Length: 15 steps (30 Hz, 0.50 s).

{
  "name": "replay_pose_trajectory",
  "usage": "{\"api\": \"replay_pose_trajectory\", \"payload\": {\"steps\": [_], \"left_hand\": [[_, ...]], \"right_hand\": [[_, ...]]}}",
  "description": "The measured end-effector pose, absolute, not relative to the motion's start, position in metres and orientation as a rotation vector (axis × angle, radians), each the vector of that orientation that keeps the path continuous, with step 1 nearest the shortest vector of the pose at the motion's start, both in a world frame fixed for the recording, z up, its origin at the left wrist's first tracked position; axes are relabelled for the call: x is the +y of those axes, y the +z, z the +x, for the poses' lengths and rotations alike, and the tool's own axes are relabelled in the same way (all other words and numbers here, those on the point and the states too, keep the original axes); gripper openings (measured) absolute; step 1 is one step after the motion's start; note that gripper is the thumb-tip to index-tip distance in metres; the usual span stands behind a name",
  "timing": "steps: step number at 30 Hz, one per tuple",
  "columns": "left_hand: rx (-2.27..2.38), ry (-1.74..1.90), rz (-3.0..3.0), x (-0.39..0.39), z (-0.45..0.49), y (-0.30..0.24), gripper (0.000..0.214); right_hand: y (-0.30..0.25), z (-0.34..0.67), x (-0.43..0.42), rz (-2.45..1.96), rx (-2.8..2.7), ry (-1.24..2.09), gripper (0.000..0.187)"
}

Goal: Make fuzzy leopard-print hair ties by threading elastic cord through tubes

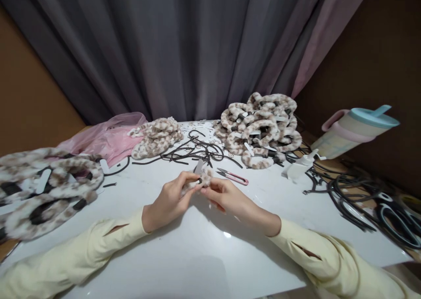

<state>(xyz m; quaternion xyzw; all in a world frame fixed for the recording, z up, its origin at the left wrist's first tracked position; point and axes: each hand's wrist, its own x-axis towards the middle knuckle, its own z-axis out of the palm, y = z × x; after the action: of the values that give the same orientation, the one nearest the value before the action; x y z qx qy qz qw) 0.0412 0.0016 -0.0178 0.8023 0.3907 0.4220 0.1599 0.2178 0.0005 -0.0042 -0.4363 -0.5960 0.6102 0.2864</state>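
Note:
In the middle of the white table, my left hand is closed, thumb and fingers pinching a fluffy white-and-brown plush strip. A dark cord end shows at its fingertips, and a pale tag stands up beside it. My right hand is closed too and pinches the strip's right side. The fingers hide much of the strip. Just beyond my right hand lie pink-handled thread snips, touched by neither hand. Several dark cords lie tangled behind the hands.
Plush rings with tags are heaped at the left and back right. A plush bundle lies beside a pink plastic bag. At right are a small white bottle, a lidded tumbler, coiled cords and black-handled scissors.

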Motion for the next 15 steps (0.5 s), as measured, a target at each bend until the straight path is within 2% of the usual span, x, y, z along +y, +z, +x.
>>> {"api": "replay_pose_trajectory", "payload": {"steps": [6,11,15], "left_hand": [[0.91,1.297,2.762,0.012,0.034,-0.021,0.009],[0.771,1.209,2.952,0.014,0.032,-0.009,0.011],[0.832,1.197,2.914,0.011,0.033,-0.007,0.009]], "right_hand": [[-0.009,0.223,0.004,-1.089,-1.65,1.384,0.024],[-0.006,0.23,0.004,-1.038,-1.663,1.567,0.028],[0.004,0.237,0.001,-1.043,-1.829,1.494,0.031]]}}
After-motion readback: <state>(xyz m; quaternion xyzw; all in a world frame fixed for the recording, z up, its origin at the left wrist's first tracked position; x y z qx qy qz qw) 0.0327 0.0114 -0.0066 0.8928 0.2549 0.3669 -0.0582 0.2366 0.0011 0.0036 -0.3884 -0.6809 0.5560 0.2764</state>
